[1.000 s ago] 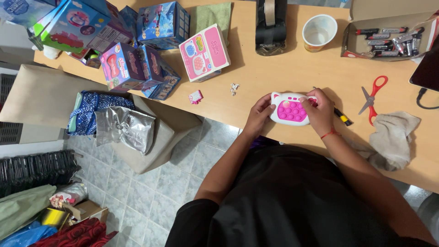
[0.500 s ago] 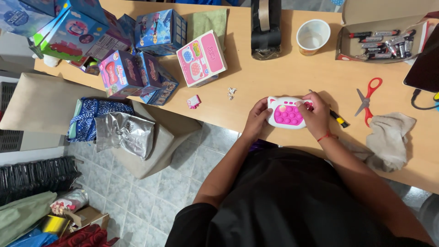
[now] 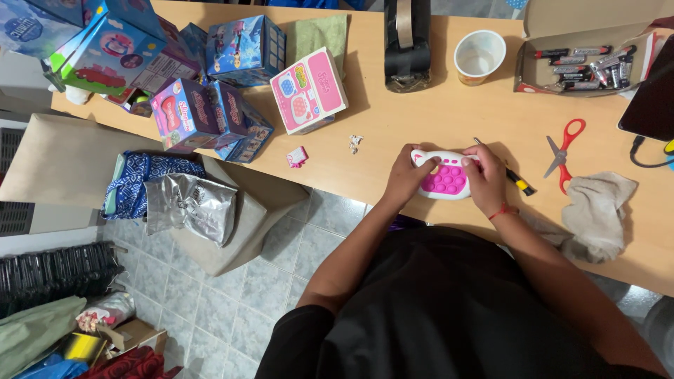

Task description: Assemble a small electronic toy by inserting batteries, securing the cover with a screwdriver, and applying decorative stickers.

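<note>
At the far left of the table (image 3: 393, 105) stands a pile of toy boxes (image 3: 203, 84), and beside it lies a pink box (image 3: 309, 91). Two small bits (image 3: 296, 156) lie near the front edge.

Further right, the left hand (image 3: 404, 179) holds the left end of the toy (image 3: 446, 179), a white game pad with pink bubbles, which lies flat on the table near the front edge. The fingers are curled around its side and the thumb rests on top.

The right hand (image 3: 484, 181) grips the right end in the same way, fingers bent over the upper edge. A screwdriver (image 3: 509, 170) lies just beside this hand.

I judge that the step in hand is handling or testing the toy with both hands. A next move would call for a firm grip from one hand while the other works.

To the right are the scissors (image 3: 562, 151) and a cloth (image 3: 593, 210); far right, a box of batteries (image 3: 583, 60).
</note>
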